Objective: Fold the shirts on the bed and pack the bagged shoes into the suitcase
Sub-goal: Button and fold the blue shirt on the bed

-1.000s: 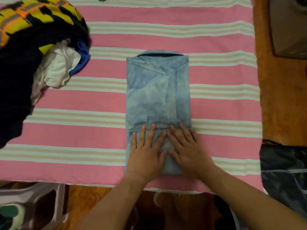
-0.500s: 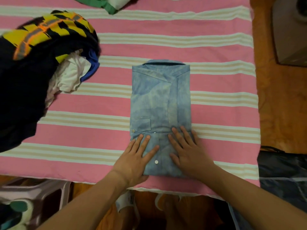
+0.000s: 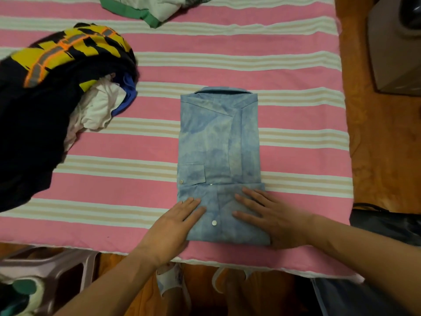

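The bed, covered in a pink sheet with white and beige stripes, fills most of the view, and its near edge runs just in front of the person. On its left side sits a heap of unfolded clothes, dark with a yellow and orange print on top and white and blue cloth spilling out; a green-trimmed garment lies at the far edge. In the middle lies the light blue shirt, already narrowed into a long rectangle with the collar at the far end and its near hem turned up into a short band. A second ago both hands lay side by side on that band; since then the left hand has slid out to the band's left edge and the right hand to its right part, both flat with straight fingers, pressing and gripping nothing. That spreading reads as smoothing the first fold, so the next fold toward the collar looks close. A dark bag shows at the near right, off the bed; whether it holds shoes cannot be told, and no suitcase is plainly seen.
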`<state>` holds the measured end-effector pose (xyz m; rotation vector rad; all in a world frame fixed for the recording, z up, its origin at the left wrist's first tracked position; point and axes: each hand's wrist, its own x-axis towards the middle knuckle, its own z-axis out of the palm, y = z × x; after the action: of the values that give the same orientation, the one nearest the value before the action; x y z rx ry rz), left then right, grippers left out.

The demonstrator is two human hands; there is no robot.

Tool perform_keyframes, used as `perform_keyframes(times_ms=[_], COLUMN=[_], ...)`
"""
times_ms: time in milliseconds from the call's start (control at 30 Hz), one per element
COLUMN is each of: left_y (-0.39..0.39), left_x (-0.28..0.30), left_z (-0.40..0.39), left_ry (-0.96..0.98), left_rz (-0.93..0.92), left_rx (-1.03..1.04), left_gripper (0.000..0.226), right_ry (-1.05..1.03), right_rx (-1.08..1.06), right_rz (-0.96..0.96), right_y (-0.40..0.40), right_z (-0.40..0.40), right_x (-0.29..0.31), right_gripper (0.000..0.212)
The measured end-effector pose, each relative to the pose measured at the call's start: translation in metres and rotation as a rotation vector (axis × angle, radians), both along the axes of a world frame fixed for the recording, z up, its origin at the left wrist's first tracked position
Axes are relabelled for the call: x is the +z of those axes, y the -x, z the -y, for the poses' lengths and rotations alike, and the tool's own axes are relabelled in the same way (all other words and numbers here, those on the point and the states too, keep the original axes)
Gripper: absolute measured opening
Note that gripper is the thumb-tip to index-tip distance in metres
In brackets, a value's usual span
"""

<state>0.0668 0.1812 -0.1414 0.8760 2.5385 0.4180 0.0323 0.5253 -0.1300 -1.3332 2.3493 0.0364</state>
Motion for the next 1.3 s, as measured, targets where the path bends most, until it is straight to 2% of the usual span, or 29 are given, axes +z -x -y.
perform_keyframes(times_ms=[67, 133, 200, 267, 367, 467, 500, 533, 567, 633, 733, 867, 933, 1000, 1067, 1133, 1200, 1233, 1300], left_y=[0.0, -0.004, -0.01, -0.018, -0.017, -0.003, 0.005, 0.015, 0.025, 0.054, 0.102, 0.116, 0.103, 0.087, 0.07, 0.055, 0.04, 0.031, 0.011], left_x=[-0.004, -0.008, -0.008, -0.005, 0.019, 0.064, 0.079, 0.088, 0.094, 0.092, 0.07, 0.048, 0.048, 0.05, 0.052, 0.056, 0.062, 0.064, 0.062], left_z=[0.006, 0.011, 0.016, 0.019, 0.014, 0.0, -0.006, -0.011, -0.018, -0.034, -0.05, -0.05, -0.047, -0.042, -0.033, -0.021, -0.008, -0.003, 0.011], left_ry=[-0.123, -0.224, -0.252, -0.273, -0.387, -0.573, -0.625, -0.665, -0.687, -0.667, -0.648, -0.531, -0.564, -0.618, -0.646, -0.704, -0.723, -0.717, -0.585], left_rz=[0.035, 0.055, 0.056, 0.105, 0.257, 0.39, 0.399, 0.373, 0.33, 0.273, 0.318, 0.443, 0.493, 0.557, 0.643, 0.743, 0.771, 0.751, 0.589], left_rx=[0.084, 0.198, 0.314, 0.452, 0.677, 0.899, 0.949, 0.988, 1.03, 1.165, 1.375, 1.267, 1.249, 1.273, 1.223, 1.13, 0.991, 0.892, 0.615], left_gripper=[0.097, 0.078, 0.062, 0.059, 0.045, 0.011, 0.013, 0.026, 0.043, 0.059, 0.054, 0.04, 0.04, 0.038, 0.032, 0.032, 0.037, 0.038, 0.042], right_ry=[0.026, 0.07, 0.094, 0.147, 0.272, 0.349, 0.366, 0.423, 0.482, 0.606, 0.694, 0.63, 0.586, 0.603, 0.689, 0.837, 0.919, 0.9, 0.711], right_rx=[-0.038, -0.158, -0.26, -0.33, -0.473, -0.896, -1.04, -1.149, -1.225, -1.361, -1.568, -1.713, -1.728, -1.729, -1.715, -1.656, -1.547, -1.462, -1.127], right_rz=[-0.038, -0.056, -0.043, -0.002, 0.159, 0.474, 0.615, 0.714, 0.732, 0.693, 0.559, 0.356, 0.262, 0.256, 0.346, 0.545, 0.718, 0.723, 0.495], right_y=[0.007, 0.008, 0.008, 0.004, 0.0, 0.0, 0.001, 0.002, 0.005, 0.019, 0.045, 0.054, 0.049, 0.043, 0.036, 0.026, 0.012, 0.003, -0.018], right_z=[-0.008, -0.007, -0.002, -0.002, -0.003, 0.003, 0.003, 0.004, 0.007, 0.018, 0.04, 0.062, 0.066, 0.068, 0.066, 0.06, 0.047, 0.039, 0.021], right_x=[-0.004, -0.008, -0.01, -0.013, -0.003, 0.031, 0.039, 0.045, 0.049, 0.051, 0.041, 0.015, 0.009, 0.007, 0.014, 0.027, 0.04, 0.045, 0.05], right_gripper=[0.109, 0.103, 0.097, 0.085, 0.071, 0.045, 0.037, 0.032, 0.028, 0.018, 0.026, 0.039, 0.041, 0.039, 0.031, 0.025, 0.036, 0.038, 0.029])
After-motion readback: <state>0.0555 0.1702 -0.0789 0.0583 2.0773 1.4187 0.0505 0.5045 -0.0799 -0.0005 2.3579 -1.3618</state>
